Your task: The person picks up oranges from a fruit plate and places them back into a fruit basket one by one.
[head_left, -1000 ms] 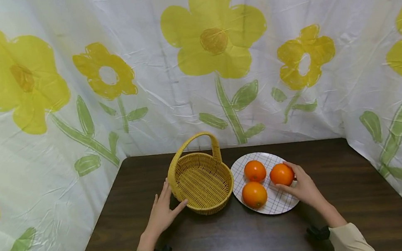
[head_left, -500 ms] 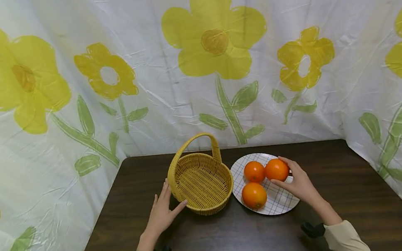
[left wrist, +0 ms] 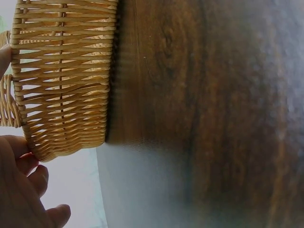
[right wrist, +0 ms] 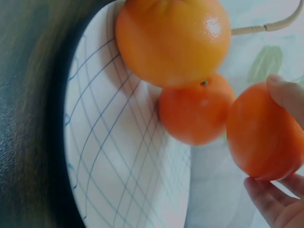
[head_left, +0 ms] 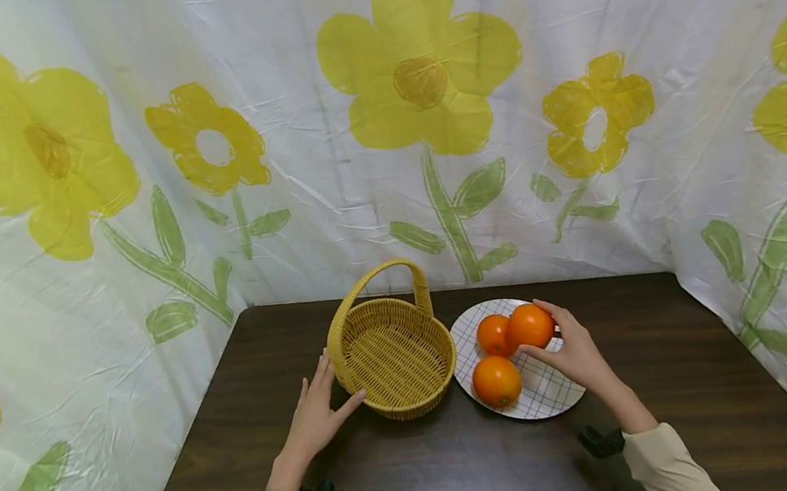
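Observation:
My right hand [head_left: 577, 350] holds a smooth orange [head_left: 530, 326] between thumb and fingers, raised above the plate [head_left: 548, 394]. Two more oranges lie on that white plate with its dark grid lines: a rear orange [head_left: 493, 335], partly covered by the held one in the head view, and a front orange [head_left: 496, 381]. In the right wrist view, thumb and fingertips press opposite sides of the held orange [right wrist: 266, 133]. To the left stands a yellow wicker basket [head_left: 398, 359] with a tall handle and nothing inside. My left hand [head_left: 314, 416], fingers spread, touches the basket's left side and front rim.
The dark wooden table [head_left: 451, 476] carries the basket and plate side by side near its back edge. Behind it hangs a white curtain [head_left: 310, 166] printed with yellow flowers. The basket's arched handle [head_left: 375, 276] rises above its rim.
My right hand has lifted the orange off the right part of the plate and carried it left, toward the rear orange. My left hand and the basket have stayed in place.

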Tool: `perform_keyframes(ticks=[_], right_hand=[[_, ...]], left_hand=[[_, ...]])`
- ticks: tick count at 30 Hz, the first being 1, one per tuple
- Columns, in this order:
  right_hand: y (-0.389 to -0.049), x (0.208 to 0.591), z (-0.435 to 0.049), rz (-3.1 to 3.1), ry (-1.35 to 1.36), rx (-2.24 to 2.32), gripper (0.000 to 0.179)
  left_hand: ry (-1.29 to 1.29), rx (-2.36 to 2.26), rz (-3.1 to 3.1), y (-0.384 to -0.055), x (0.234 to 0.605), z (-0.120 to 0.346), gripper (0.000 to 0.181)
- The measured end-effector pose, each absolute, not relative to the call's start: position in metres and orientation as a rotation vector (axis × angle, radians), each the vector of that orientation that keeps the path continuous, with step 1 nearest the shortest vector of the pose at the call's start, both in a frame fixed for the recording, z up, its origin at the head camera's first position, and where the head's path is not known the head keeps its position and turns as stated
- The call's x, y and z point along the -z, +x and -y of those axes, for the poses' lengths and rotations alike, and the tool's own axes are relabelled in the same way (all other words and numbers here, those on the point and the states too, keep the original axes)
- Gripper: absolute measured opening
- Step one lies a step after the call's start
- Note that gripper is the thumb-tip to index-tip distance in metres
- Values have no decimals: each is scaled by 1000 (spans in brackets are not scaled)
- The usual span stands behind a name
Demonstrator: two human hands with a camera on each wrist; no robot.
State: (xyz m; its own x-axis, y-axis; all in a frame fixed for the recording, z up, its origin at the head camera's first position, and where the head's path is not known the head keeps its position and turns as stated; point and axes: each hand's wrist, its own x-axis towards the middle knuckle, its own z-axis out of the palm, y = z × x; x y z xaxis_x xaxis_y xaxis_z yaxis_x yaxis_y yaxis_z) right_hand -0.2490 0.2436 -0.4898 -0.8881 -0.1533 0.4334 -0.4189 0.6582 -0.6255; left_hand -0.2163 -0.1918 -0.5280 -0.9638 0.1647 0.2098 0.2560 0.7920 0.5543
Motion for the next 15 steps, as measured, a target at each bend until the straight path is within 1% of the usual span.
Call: perform_keyframes(ticks=[15], right_hand=[[-254, 478, -227, 2528, 484, -1178, 79]], left_hand=[[-288, 982, 2848, -214, 525, 190, 87]])
